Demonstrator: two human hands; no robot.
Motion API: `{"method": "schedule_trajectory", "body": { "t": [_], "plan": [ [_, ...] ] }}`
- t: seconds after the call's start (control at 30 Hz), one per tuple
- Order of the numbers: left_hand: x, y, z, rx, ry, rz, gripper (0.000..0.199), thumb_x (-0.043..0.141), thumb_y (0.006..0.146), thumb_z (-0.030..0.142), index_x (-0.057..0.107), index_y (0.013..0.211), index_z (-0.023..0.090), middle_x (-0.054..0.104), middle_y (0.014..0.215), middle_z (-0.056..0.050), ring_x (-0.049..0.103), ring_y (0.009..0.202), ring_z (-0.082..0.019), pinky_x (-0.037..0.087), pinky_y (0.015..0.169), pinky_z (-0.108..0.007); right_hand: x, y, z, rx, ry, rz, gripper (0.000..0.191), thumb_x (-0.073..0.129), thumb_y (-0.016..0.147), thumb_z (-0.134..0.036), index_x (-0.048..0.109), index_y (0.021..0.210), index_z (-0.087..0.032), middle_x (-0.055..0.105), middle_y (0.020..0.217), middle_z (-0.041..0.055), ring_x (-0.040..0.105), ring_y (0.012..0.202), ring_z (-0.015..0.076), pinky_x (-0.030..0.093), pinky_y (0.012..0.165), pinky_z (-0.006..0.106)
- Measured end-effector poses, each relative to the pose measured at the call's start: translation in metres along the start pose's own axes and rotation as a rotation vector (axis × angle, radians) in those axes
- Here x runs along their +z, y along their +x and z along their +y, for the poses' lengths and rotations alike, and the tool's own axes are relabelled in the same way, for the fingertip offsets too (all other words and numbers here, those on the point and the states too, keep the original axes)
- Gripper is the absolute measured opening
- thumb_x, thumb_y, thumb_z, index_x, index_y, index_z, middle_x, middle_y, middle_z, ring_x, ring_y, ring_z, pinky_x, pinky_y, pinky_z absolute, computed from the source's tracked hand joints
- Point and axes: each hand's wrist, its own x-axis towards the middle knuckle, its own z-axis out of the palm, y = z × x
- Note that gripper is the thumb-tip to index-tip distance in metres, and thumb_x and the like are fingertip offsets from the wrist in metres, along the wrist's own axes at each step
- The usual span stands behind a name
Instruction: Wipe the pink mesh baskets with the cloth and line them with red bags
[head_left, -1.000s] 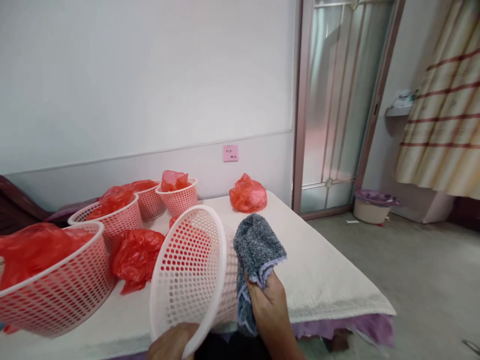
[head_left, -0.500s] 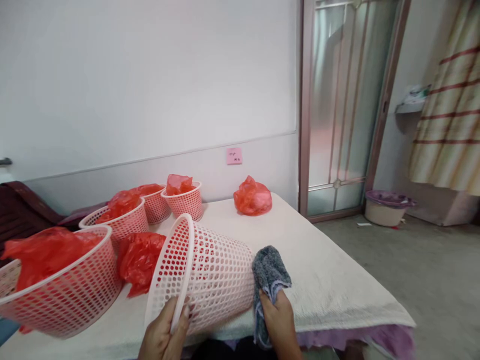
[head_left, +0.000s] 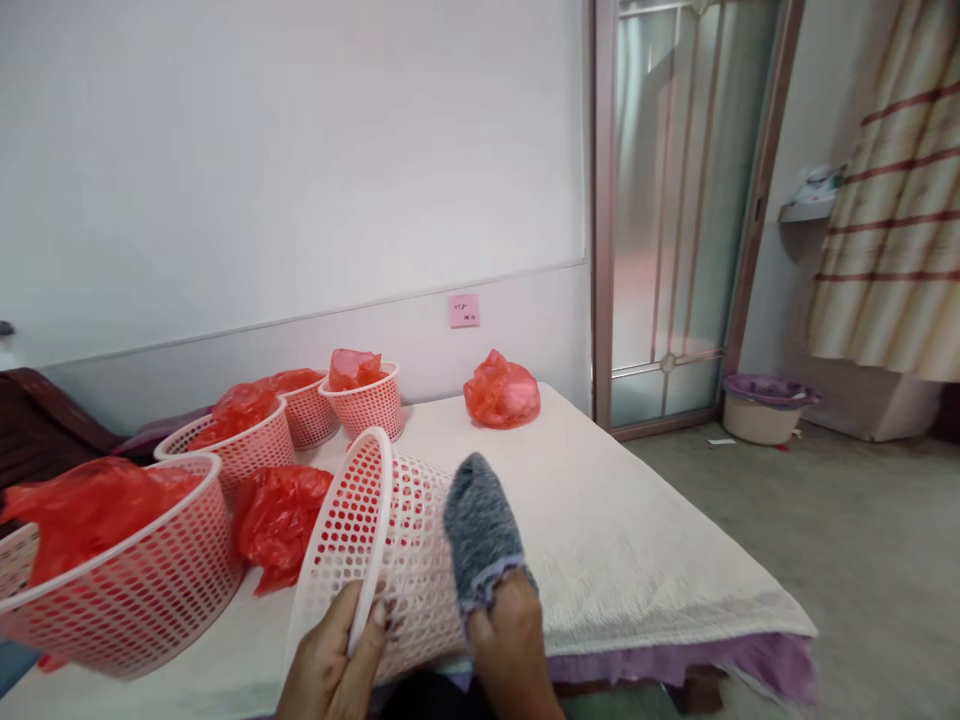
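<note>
A pink plastic basket (head_left: 417, 520) with a mesh of holes lies tipped on its side, its mouth facing left. My left hand (head_left: 334, 655) grips its rim near the bottom front, with the thumb outside. In my right hand (head_left: 511, 635) is a grey cloth (head_left: 484, 515) with a pale lavender edge, pressed over the basket's right-hand side near the base. The cloth hides part of the basket wall and my right fingertips. Just left of the basket, a crumpled red plastic bag (head_left: 279, 525) rests on the white bed cover (head_left: 622, 530).
Several similar baskets, including a near-left basket (head_left: 142, 580) and a back basket (head_left: 367, 405), hold red bags. Another red bag (head_left: 501, 392) sits near the wall, below a pink note (head_left: 464, 311). A glass door (head_left: 667, 210) and a lined bin (head_left: 761, 415) stand at right.
My right hand has moved the cloth left and slightly up, from the basket's base end onto its side wall. My left hand keeps its hold on the rim.
</note>
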Motion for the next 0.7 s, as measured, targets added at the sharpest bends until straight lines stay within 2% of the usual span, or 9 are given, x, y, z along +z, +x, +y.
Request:
{"method": "schedule_trajectory", "body": {
  "t": [0.07,0.13,0.23,0.3,0.37,0.5,0.57,0.63,0.7],
  "plan": [
    [0.001,0.003,0.006,-0.015,-0.002,-0.008,0.037,0.055,0.085,0.052,0.064,0.104,0.022,0.064,0.072,0.000,0.062,0.074,-0.019,0.052,0.076,-0.026,-0.010,0.011,0.027,0.180,-0.053,0.019,0.034,0.049,0.067,-0.019,0.066,0.096,-0.015,0.071,0.090,0.0135,0.066,0.085,0.0267,0.052,0.080,0.038],
    [0.003,0.007,0.011,-0.010,-0.003,-0.031,0.040,0.054,0.084,0.054,0.063,0.107,0.021,0.068,0.082,-0.002,0.064,0.083,-0.021,0.052,0.078,-0.028,-0.019,0.016,0.044,0.340,-0.048,0.009,0.029,0.049,0.071,-0.026,0.067,0.091,-0.015,0.072,0.089,0.0148,0.067,0.085,0.0286,0.052,0.079,0.039],
    [0.007,0.014,0.017,-0.023,0.030,-0.044,0.043,0.052,0.085,0.055,0.064,0.108,0.021,0.070,0.102,-0.006,0.063,0.100,-0.024,0.052,0.083,-0.030,-0.024,0.014,0.038,0.428,0.030,-0.014,0.030,0.049,0.075,-0.035,0.068,0.085,-0.015,0.073,0.087,0.0152,0.068,0.083,0.0294,0.053,0.078,0.039],
    [0.011,0.019,0.021,-0.049,0.057,0.008,0.045,0.050,0.086,0.056,0.066,0.108,0.021,0.070,0.110,-0.008,0.060,0.110,-0.026,0.051,0.089,-0.033,-0.020,0.004,0.016,0.381,0.123,-0.035,0.031,0.050,0.075,-0.032,0.069,0.092,-0.014,0.074,0.093,0.0143,0.069,0.088,0.0282,0.053,0.082,0.038],
    [0.016,0.024,0.026,-0.081,0.078,0.065,0.049,0.048,0.086,0.058,0.066,0.110,0.020,0.068,0.118,-0.008,0.055,0.120,-0.027,0.047,0.097,-0.036,-0.011,-0.009,-0.012,0.251,0.220,-0.060,0.035,0.052,0.072,-0.024,0.068,0.102,-0.016,0.072,0.104,0.0125,0.066,0.098,0.0264,0.050,0.090,0.037],
    [0.022,0.035,0.039,-0.074,0.061,-0.054,0.057,0.039,0.088,0.062,0.066,0.112,0.019,0.064,0.125,-0.008,0.047,0.128,-0.026,0.036,0.109,-0.037,0.011,-0.033,-0.053,0.000,0.185,-0.041,0.040,0.051,0.068,-0.016,0.070,0.103,-0.019,0.072,0.096,0.0102,0.067,0.091,0.0247,0.052,0.085,0.036],
    [0.023,0.040,0.045,-0.070,0.023,-0.118,0.057,0.036,0.089,0.062,0.065,0.112,0.019,0.065,0.123,-0.008,0.050,0.124,-0.025,0.034,0.110,-0.037,0.015,-0.032,-0.057,-0.050,0.132,-0.066,0.041,0.051,0.068,-0.016,0.070,0.104,-0.019,0.072,0.093,0.0107,0.066,0.088,0.0254,0.052,0.084,0.037],
    [0.022,0.046,0.049,-0.073,0.007,-0.128,0.056,0.036,0.089,0.062,0.065,0.111,0.019,0.066,0.121,-0.008,0.054,0.119,-0.025,0.035,0.108,-0.037,0.013,-0.022,-0.048,-0.052,0.106,-0.104,0.043,0.049,0.066,-0.016,0.071,0.104,-0.018,0.072,0.095,0.0117,0.065,0.092,0.0262,0.049,0.089,0.038],
    [0.022,0.054,0.051,-0.070,0.015,-0.102,0.056,0.038,0.088,0.063,0.065,0.107,0.018,0.067,0.116,-0.009,0.056,0.114,-0.026,0.038,0.105,-0.038,0.007,-0.008,-0.027,0.063,0.078,-0.101,0.040,0.048,0.065,-0.019,0.072,0.097,-0.016,0.072,0.095,0.0129,0.065,0.093,0.0267,0.048,0.090,0.037]
  ]
}}
